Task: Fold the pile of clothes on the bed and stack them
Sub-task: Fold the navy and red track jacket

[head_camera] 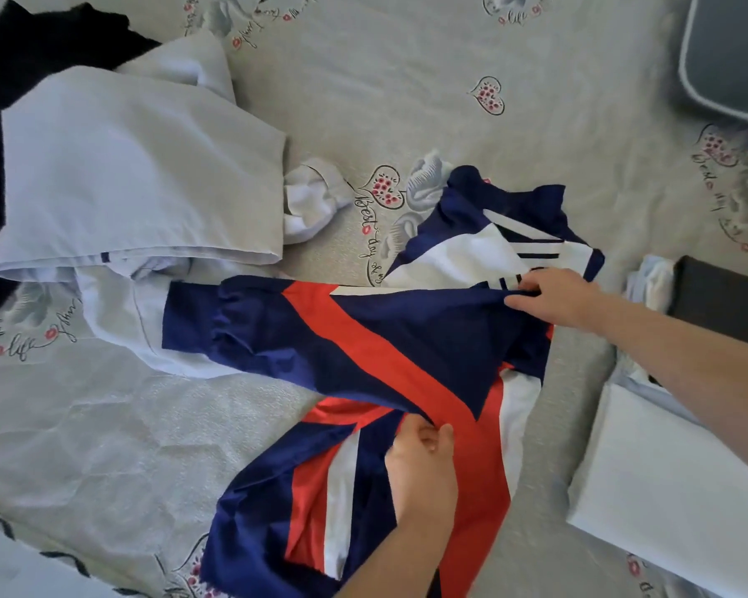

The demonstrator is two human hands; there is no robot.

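Head | left hand (424,472) pinches jacket (363,338) fold | right hand (553,299) pinches jacket shoulder

grey printed bed (407,71), navy-red-white jacket (385,338) at centre, pale garment (135,166) left of it, black garment (27,49) beyond, white folded cloth (657,481) right

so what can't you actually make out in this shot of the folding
Head view only:
- Black garment: cut off by the left edge and partly covered by the pale blue garment; its type is unclear.
- Grey object: cut off at the top right corner.
- Left hand: fingertips tucked under the navy, red and white jacket.
- Right hand: fingertips hidden in a jacket fold.
- Bedsheet lettering: blurred.
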